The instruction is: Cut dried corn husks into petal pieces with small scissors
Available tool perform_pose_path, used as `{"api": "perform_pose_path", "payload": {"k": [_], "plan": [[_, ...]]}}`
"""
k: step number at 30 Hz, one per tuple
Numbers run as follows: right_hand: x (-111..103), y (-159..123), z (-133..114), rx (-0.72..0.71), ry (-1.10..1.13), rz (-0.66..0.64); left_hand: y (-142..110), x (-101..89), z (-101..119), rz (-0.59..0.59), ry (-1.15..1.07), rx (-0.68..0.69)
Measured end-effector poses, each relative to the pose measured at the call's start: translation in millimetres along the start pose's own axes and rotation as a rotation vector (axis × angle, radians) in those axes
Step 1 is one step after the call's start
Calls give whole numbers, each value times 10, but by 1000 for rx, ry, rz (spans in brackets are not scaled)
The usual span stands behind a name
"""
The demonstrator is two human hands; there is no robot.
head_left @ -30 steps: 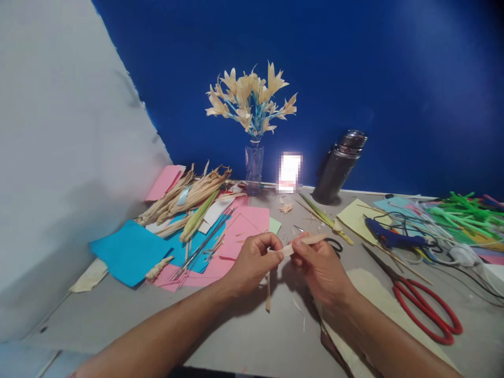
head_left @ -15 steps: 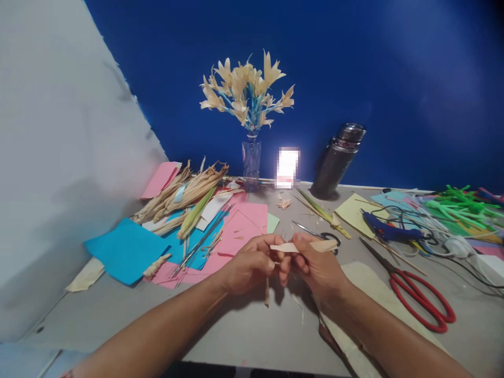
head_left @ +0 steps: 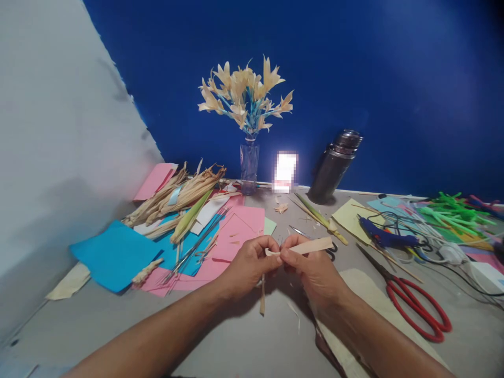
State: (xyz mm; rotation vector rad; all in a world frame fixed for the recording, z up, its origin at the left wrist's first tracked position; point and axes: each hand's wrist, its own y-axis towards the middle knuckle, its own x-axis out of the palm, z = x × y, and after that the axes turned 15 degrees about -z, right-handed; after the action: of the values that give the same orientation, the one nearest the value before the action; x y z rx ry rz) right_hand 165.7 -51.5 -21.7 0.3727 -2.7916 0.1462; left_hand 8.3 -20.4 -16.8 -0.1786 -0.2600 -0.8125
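Both hands meet over the middle of the table, fingertips almost touching. My left hand (head_left: 250,262) is closed, pinching one end of a pale corn husk strip (head_left: 317,244). Thumb and fingers of my right hand (head_left: 315,270) grip the same strip close by, and its wide free end lies across the back of that hand, pointing right. From under my left hand hangs a narrow husk piece (head_left: 262,302); its upper part is hidden by the fingers. Small scissors (head_left: 332,251) lie behind my right hand, partly covered by it.
Red-handled scissors (head_left: 419,302) and a blue glue gun (head_left: 388,233) with cables lie to the right. Dried corn husks (head_left: 181,194), coloured paper (head_left: 118,257) and thin wires (head_left: 189,254) cover the left. Behind stand a vase (head_left: 249,165) of husk flowers and a dark flask (head_left: 333,170).
My fingertips have drawn closer together on the strip, and its left end is now tucked between them. The free end tilts up more to the right. The view has shifted slightly.
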Motion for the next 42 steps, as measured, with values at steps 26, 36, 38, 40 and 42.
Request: {"api": "perform_pose_path", "payload": {"k": [26,36,38,40,42], "plan": [[32,-69,-70,-1,267,-170,-16,-57,-20,-189,-224,33],[67,-45,-64,-65,305,-157,12,-56,-1,-133,-203,107],[58,-19,-35,-53,271,-118,13,-42,-4,-78,-114,107],[51,1,-16,-55,243,-84,7,-30,-1,-50,-72,103],[47,9,-13,-67,217,-67,-1,-27,5,-48,-63,95]]}}
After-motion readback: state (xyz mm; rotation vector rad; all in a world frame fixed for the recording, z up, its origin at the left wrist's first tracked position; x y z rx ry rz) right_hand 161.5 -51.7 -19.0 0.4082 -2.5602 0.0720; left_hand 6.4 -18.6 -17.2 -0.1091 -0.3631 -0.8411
